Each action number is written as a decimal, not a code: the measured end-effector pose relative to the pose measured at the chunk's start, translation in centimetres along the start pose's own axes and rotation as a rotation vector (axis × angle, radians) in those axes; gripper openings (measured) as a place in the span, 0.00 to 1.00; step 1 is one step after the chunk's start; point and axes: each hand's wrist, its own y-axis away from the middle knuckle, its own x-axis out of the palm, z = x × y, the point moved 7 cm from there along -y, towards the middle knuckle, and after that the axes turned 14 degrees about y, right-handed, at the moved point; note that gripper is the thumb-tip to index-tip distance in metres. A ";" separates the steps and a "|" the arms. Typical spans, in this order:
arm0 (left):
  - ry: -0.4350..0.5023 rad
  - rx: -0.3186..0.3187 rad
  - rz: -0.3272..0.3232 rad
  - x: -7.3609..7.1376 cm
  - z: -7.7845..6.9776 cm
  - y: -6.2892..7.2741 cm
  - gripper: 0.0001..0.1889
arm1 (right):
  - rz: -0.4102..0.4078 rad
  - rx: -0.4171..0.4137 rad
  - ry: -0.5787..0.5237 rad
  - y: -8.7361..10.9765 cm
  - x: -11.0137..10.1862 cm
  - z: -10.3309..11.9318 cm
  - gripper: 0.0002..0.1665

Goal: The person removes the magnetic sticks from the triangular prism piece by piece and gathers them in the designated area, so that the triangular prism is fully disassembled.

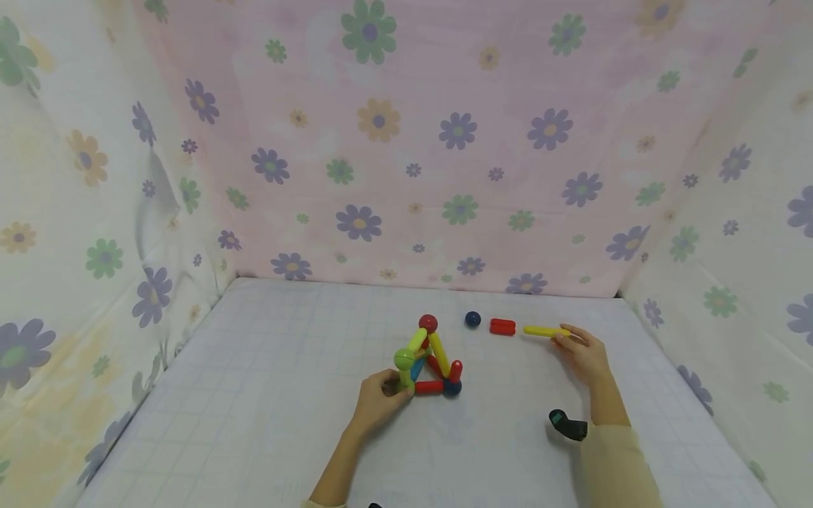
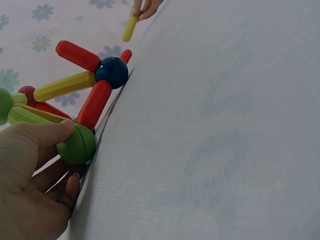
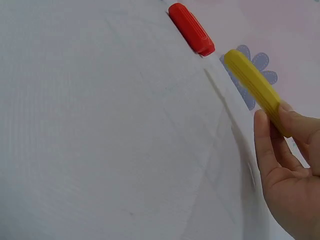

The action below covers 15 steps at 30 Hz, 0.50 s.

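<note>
My left hand [image 1: 379, 401] holds the near left corner of a frame built of colored rods and balls, its thumb on a green ball [image 2: 77, 145]. A red rod [image 1: 429, 386] runs from that corner to a dark blue ball [image 2: 112, 73], from which another short red rod stands up. A long yellow rod [image 1: 440, 355] slopes from there to a red ball [image 1: 428, 324] on top. Off to the right, my right hand [image 1: 583, 353] pinches a loose yellow rod [image 3: 257, 85] by one end between thumb and fingers.
Behind the frame lie a loose dark blue ball [image 1: 473, 319] and a pair of short red rods [image 1: 502, 327], side by side. A black device [image 1: 568, 425] appears beside the right sleeve. Flower-printed cloth walls [image 1: 419, 212] enclose the white table [image 1: 254, 395] at the back and sides.
</note>
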 end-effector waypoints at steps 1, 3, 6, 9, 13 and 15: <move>0.001 -0.003 0.000 0.0 0.0 0.0 0.13 | -0.003 0.004 0.002 -0.1 -0.2 0.0 0.15; -0.001 -0.006 0.000 0.0 0.0 0.0 0.13 | -0.009 0.018 -0.004 -0.1 -0.4 -0.1 0.16; -0.008 -0.010 -0.004 0.0 -0.1 0.0 0.13 | -0.019 0.032 -0.011 -0.3 -0.7 -0.2 0.15; -0.014 -0.008 -0.006 0.0 -0.1 0.0 0.13 | -0.039 0.057 0.028 -0.5 -1.0 -0.5 0.25; -0.013 -0.017 -0.005 0.0 -0.2 0.0 0.13 | -0.054 0.103 0.073 -0.8 -1.1 -0.9 0.38; -0.010 -0.022 -0.005 0.0 -0.1 0.0 0.13 | -0.060 0.123 0.074 -0.9 -1.1 -1.0 0.38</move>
